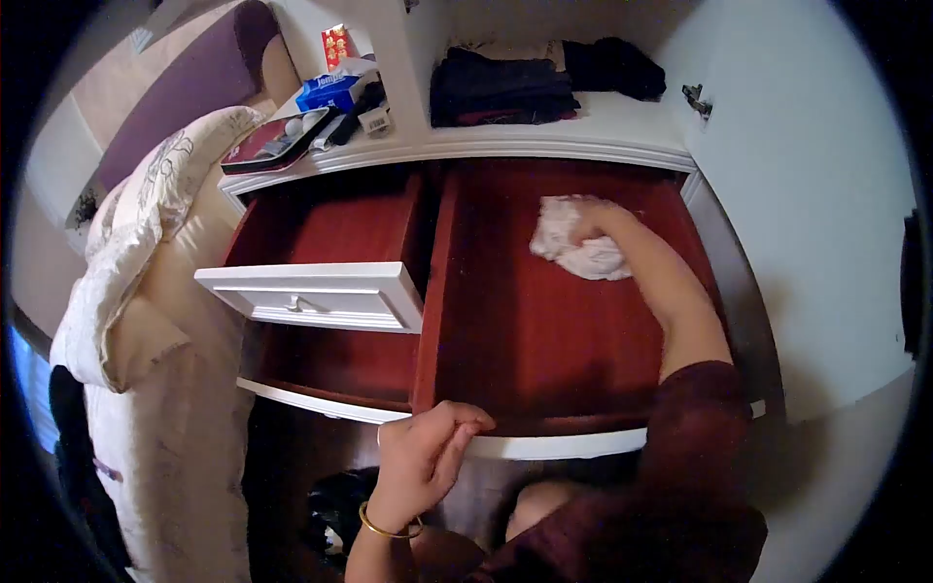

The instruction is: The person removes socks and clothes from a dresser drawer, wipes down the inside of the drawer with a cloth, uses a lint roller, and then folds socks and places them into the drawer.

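A crumpled white cloth (604,260) lies on the red-brown floor of the wide open drawer (544,350). My right hand (588,222) is closed on this cloth toward the back of the drawer, its fingers partly sunk in the folds. Down at the front left corner of the same drawer, my left hand (428,452) has its fingers curled together over the white front edge. A gold bangle (391,531) circles the left wrist.
Left of the wide drawer, a smaller drawer (311,299) stands pulled out above another open one (326,364). Folded dark clothes (505,85) fill part of the shelf above. A blue tissue pack (328,92) and a red case (277,141) sit on the ledge. Bedding (165,291) borders the left.
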Tool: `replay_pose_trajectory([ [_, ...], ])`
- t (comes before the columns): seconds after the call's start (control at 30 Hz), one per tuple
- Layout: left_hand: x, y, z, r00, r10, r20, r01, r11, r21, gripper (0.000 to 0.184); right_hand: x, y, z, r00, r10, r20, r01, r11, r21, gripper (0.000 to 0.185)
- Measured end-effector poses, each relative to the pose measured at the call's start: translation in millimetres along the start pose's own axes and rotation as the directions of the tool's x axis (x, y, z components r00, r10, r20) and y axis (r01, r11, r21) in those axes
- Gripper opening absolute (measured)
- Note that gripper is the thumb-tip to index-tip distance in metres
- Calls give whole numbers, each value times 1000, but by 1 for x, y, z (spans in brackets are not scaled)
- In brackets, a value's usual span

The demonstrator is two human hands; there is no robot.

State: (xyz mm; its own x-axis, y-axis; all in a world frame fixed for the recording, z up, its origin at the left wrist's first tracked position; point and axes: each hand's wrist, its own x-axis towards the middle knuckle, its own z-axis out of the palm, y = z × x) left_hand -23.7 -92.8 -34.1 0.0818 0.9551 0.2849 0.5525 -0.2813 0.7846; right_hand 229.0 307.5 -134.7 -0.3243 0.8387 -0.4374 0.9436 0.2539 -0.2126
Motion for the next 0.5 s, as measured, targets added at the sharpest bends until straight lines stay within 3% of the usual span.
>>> replay_pose_trajectory([
  [0.07, 3, -3, 2, 998, 51, -26, -51, 999, 8, 7, -26, 48, 6, 979, 140, -147, -136, 990, 37, 97],
  [0.17, 9, -9, 7, 986, 128, -109, -126, 992, 26, 5, -49, 70, 27, 964, 173, -203, -161, 984, 75, 111],
  [0.2, 10, -10, 8, 981, 149, -128, -142, 988, 58, 5, -71, 48, 25, 952, 287, -108, -296, 952, -79, 120],
  [0.37, 11, -19, 8, 973, 205, -110, -193, 975, 106, 11, -154, 19, 64, 941, 338, 0, -338, 939, -65, 127],
  [0.47, 15, -24, 9, 949, 258, -181, -265, 964, -16, 10, -188, -4, 92, 950, 312, 29, -311, 950, -26, 128],
  [0.5, 16, -26, 10, 947, 272, -173, -272, 962, 24, 9, -197, -20, 97, 948, 314, 54, -313, 949, -27, 127],
])
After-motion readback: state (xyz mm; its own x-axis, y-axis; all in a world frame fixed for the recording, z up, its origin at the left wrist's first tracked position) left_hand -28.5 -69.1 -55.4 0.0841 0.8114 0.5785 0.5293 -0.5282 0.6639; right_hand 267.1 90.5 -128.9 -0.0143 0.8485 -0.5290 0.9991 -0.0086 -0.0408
